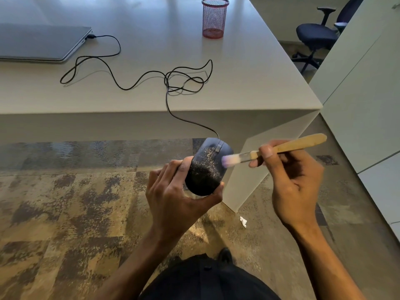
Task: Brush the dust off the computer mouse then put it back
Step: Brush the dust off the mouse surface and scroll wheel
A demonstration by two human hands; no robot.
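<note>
We hold the black dust-speckled computer mouse (pixel 207 167) off the white worktop (pixel 249 83), above the carpet, left hand (pixel 175 195) fingers curled around it. Right hand (pixel 292 176) fingers pinch the wooden-handled brush (pixel 281 148), bristles touching the mouse. The red mesh cup (pixel 214 17) appears empty.

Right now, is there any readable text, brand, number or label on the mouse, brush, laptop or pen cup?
None can be read.
Mouse: dust specks only, no logo visible.
Brush: plain wooden handle.
Laptop: closed lid, no legible mark.
Red mesh pen cup: no label.
</note>
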